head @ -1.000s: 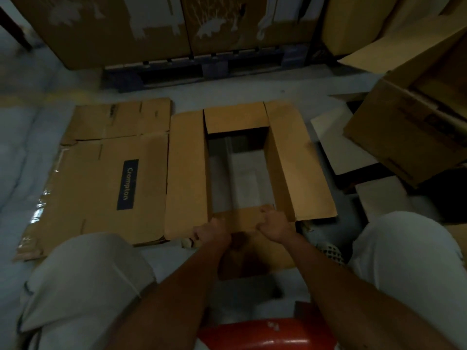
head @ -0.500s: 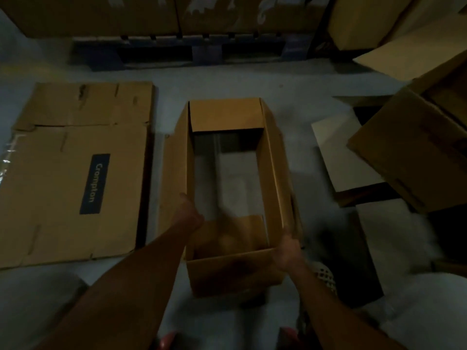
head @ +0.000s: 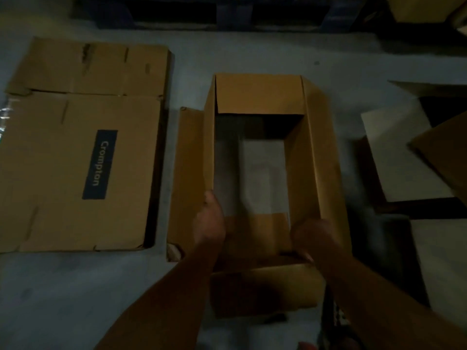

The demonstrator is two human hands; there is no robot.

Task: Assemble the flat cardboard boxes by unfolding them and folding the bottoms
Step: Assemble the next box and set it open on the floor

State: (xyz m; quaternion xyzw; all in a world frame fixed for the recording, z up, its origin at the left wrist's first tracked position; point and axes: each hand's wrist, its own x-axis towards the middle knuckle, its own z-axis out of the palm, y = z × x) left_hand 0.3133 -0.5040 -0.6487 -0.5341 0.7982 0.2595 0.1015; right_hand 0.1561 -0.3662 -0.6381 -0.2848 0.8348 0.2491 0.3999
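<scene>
Down on the grey floor (head: 252,54), open box (head: 257,94) dead centre, left hand (head: 209,223) grip clasping its left wall, right hand (head: 313,236) grip wrapped over the near-right corner, flat "Crompton" labelled flattened carton (head: 75,160) lying just left.

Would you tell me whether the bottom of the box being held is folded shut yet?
Not yet. The box is opened into a tube, and grey floor shows through the middle.
</scene>
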